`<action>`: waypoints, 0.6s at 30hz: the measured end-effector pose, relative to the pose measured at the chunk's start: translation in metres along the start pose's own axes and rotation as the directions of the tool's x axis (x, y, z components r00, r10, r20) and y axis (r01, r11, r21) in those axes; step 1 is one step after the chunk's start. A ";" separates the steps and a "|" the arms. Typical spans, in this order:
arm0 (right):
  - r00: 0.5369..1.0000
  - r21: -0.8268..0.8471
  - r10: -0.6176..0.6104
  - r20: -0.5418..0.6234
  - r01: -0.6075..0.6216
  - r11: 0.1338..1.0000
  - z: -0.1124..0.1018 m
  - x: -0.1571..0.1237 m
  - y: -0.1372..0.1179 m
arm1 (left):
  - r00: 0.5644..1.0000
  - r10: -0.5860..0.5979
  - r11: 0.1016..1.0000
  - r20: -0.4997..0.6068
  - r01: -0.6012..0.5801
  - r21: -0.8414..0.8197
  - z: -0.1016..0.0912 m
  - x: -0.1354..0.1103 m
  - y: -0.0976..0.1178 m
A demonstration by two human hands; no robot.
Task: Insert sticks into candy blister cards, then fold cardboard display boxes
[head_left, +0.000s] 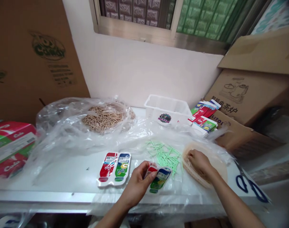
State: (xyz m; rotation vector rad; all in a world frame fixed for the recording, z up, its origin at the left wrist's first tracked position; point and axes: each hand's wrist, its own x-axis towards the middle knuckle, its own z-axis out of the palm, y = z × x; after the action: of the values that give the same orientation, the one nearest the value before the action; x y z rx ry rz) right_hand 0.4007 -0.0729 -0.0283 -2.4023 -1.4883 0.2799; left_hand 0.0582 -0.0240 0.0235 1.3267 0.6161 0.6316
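My left hand is closed on a small printed packet shaped like a red bottle and a blue-green bottle side by side. A matching packet lies flat on the white table to its left. My right hand rests with bent fingers inside a shallow round basket of thin pale sticks, under clear plastic; whether the fingers pinch a stick is hidden. A loose pile of green sticks lies between the two hands.
A clear plastic bag holds a heap of wooden sticks at the back left. A white plastic tray and a stack of printed packets stand at the back right, cardboard boxes beyond. Blue-handled scissors lie at the right edge.
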 end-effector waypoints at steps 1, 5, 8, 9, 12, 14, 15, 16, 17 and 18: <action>1.000 0.003 -0.006 0.002 0.006 1.000 0.002 0.000 0.000 | 1.000 0.005 1.000 0.002 -0.005 0.000 0.001 0.000 0.000; 0.999 0.071 -0.040 -0.026 0.041 0.997 -0.006 -0.004 -0.006 | 1.000 0.028 0.999 -0.005 -0.029 -0.025 0.000 0.000 0.000; 0.958 0.430 0.023 -0.287 0.107 0.897 -0.024 -0.023 -0.041 | 0.999 0.029 0.998 0.014 -0.028 -0.055 0.002 0.000 0.000; 0.921 0.582 0.080 -0.381 0.172 0.795 -0.030 -0.034 -0.060 | 0.999 0.028 0.998 0.023 -0.027 -0.061 0.004 0.001 0.000; 0.873 0.733 0.117 -0.474 0.317 0.602 -0.044 -0.068 -0.125 | 0.999 0.034 0.998 0.043 -0.031 -0.059 0.010 0.001 0.003; 0.861 0.745 0.091 -0.500 0.375 0.551 -0.046 -0.086 -0.160 | 0.998 0.039 0.998 0.059 -0.036 -0.048 0.013 -0.001 0.006; 0.861 0.749 0.075 -0.503 0.390 0.536 -0.044 -0.091 -0.171 | 0.997 0.042 0.998 0.066 -0.040 -0.044 0.014 -0.002 0.007; 0.865 0.753 0.057 -0.499 0.400 0.523 -0.041 -0.094 -0.179 | 0.996 0.047 0.998 0.071 -0.045 -0.041 0.014 -0.003 0.008; 0.872 0.755 0.038 -0.489 0.401 0.519 -0.038 -0.096 -0.183 | 0.996 0.055 0.998 0.074 -0.052 -0.038 0.014 -0.004 0.009; 0.881 0.754 0.015 -0.473 0.395 0.525 -0.034 -0.097 -0.185 | 0.995 0.064 0.998 0.073 -0.062 -0.033 0.013 -0.005 0.009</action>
State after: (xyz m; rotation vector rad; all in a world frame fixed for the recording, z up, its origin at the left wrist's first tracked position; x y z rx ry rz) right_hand 0.2130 -0.0878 0.0693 -1.3628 -1.0321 0.2966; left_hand 0.0634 -0.0352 0.0349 1.3389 0.5041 0.6381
